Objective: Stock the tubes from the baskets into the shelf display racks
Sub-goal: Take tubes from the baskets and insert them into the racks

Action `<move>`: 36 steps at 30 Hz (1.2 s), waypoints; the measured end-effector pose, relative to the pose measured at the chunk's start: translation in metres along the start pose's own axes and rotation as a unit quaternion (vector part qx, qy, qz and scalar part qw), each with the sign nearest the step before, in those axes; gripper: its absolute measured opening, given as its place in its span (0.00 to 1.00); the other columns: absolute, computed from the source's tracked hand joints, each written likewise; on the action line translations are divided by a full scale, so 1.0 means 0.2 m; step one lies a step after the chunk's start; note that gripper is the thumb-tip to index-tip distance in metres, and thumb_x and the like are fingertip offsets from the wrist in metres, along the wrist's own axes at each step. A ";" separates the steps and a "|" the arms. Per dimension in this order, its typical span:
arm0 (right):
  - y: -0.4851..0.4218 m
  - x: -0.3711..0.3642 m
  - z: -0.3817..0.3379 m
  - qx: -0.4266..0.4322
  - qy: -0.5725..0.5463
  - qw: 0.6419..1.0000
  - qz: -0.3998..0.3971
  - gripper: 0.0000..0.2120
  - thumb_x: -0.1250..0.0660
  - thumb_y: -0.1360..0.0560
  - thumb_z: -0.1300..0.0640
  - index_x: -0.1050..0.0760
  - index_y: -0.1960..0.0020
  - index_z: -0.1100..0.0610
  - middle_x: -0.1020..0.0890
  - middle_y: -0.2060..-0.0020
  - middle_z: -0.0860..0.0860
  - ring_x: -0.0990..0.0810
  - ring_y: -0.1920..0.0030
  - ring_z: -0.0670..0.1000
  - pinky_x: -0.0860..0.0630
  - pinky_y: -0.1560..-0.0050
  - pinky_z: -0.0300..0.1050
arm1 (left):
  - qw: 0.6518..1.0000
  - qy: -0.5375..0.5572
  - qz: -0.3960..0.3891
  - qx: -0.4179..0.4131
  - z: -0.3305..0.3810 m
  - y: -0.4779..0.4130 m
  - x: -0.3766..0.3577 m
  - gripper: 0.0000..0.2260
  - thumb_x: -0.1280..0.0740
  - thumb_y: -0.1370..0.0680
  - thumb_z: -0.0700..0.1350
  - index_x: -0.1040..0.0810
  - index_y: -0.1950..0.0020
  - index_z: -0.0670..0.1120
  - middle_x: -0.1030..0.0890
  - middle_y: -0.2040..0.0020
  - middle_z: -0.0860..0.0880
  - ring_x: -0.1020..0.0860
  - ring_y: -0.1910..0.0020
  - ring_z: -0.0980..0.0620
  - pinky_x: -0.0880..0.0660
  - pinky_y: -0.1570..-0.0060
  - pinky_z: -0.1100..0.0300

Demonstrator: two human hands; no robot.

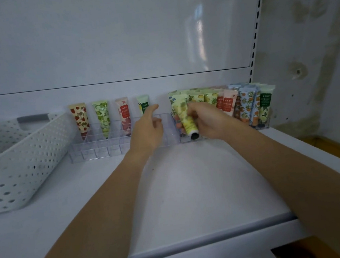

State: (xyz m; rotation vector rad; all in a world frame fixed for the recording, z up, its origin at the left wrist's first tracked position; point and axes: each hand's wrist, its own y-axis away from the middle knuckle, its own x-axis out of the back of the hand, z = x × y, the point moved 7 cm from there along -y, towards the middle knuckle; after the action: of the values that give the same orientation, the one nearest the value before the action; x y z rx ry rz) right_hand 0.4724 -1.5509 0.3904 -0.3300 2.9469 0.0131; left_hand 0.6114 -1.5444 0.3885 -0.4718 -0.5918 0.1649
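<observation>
My right hand (207, 121) grips a yellow pineapple-print tube (185, 117), cap down, in front of the right clear rack (266, 126), which is packed with several tubes. My left hand (147, 129) hovers with loose fingers over the left clear rack (96, 151) and holds nothing. Along that rack's back row stand a strawberry tube (80, 118), a green-leaf tube (102, 117), a red-label tube (123, 114) and a green-label tube (143, 104), which my left hand partly hides. The front cells of the left rack hold nothing.
A white perforated basket (16, 162) with a grey handle sits at the left of the white shelf (181, 190). Behind the racks rises the white back panel. A slotted upright (256, 29) runs at the right, with a stained wall beyond it.
</observation>
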 end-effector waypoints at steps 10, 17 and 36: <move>0.06 0.21 -0.19 0.147 0.127 0.964 0.179 0.09 0.33 0.25 0.58 0.26 0.46 0.58 0.20 0.58 0.50 0.21 0.62 0.47 0.22 0.63 0.40 | 0.951 -0.292 -0.099 -0.026 -0.05 0.03 -0.07 0.16 0.44 0.20 0.47 0.29 0.33 0.46 0.31 0.32 0.44 0.33 0.33 0.42 0.37 0.33 0.43; 0.14 0.38 -0.32 0.287 0.316 0.848 0.315 0.27 0.35 0.23 0.56 0.42 0.29 0.50 0.28 0.65 0.46 0.27 0.65 0.46 0.25 0.63 0.44 | 0.952 -0.281 -0.119 -0.017 -0.05 0.03 -0.07 0.17 0.44 0.19 0.47 0.30 0.32 0.45 0.33 0.31 0.43 0.34 0.32 0.43 0.38 0.33 0.43; 0.06 0.21 -0.22 0.239 0.548 0.769 0.226 0.24 0.34 0.25 0.54 0.37 0.34 0.58 0.28 0.44 0.57 0.26 0.49 0.55 0.26 0.49 0.51 | 0.957 -0.268 -0.108 -0.020 -0.06 0.03 -0.07 0.16 0.44 0.20 0.47 0.30 0.32 0.46 0.33 0.31 0.44 0.33 0.32 0.43 0.41 0.31 0.42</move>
State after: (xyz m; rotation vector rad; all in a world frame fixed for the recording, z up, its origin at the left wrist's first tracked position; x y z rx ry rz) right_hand 0.4213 -1.5489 0.4259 0.7160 3.8104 -1.2495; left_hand 0.6061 -1.5475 0.3704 -0.3969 -1.1767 0.0693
